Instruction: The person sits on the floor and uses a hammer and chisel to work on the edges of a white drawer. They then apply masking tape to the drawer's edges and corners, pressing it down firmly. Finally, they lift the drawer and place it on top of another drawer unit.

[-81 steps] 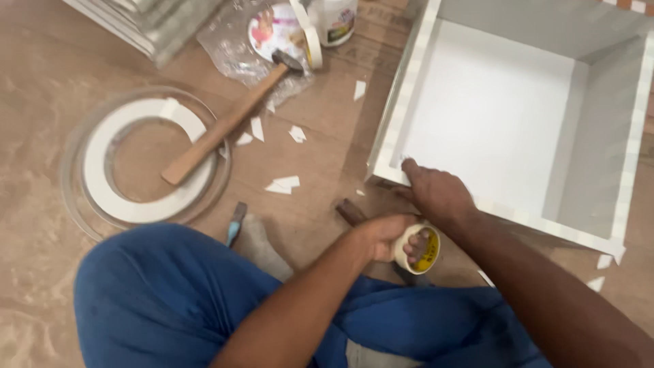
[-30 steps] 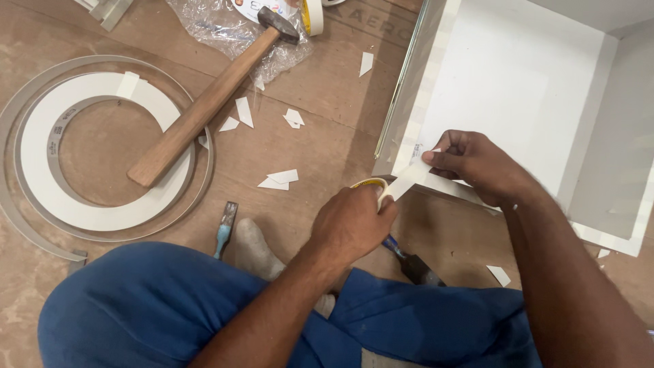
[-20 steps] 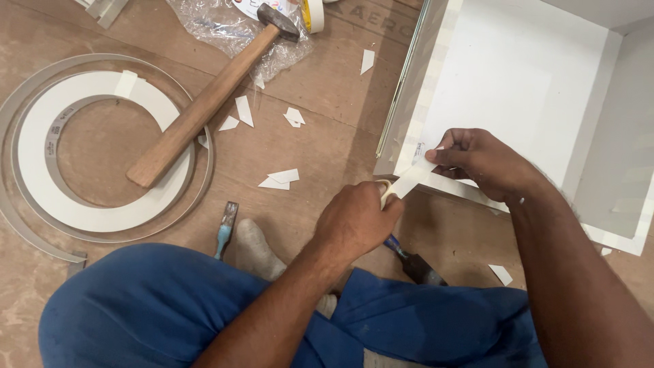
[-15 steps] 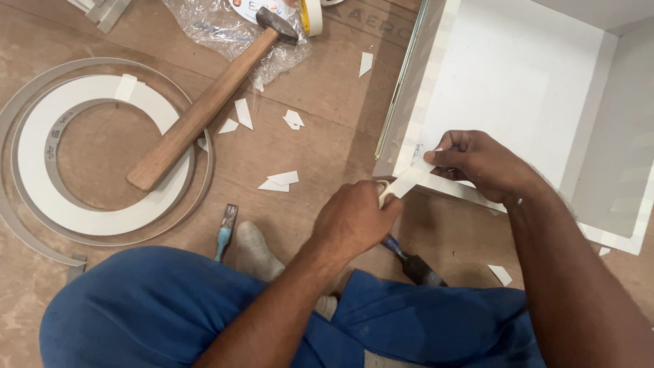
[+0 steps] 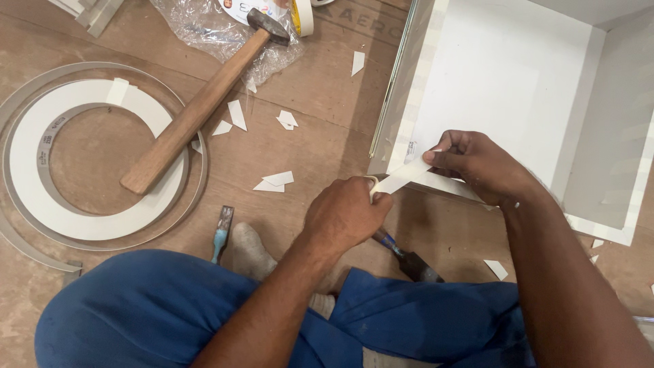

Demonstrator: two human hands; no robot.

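My left hand is closed around a small roll of tape, mostly hidden in the fist. A pale strip of tape runs from it up to my right hand, which pinches the strip's far end against the front edge of a white open box. Both hands hover just above the brown floor, in front of my blue-trousered legs.
A wooden-handled hammer lies over a large coil of white edge banding. A chisel with a blue handle and a dark tool lie near my knees. Torn white scraps and a plastic bag litter the floor.
I moved from gripping the roll with both hands to drawing a strip out; the right hand carried its end to the box edge. Over the last second the hands barely shifted.
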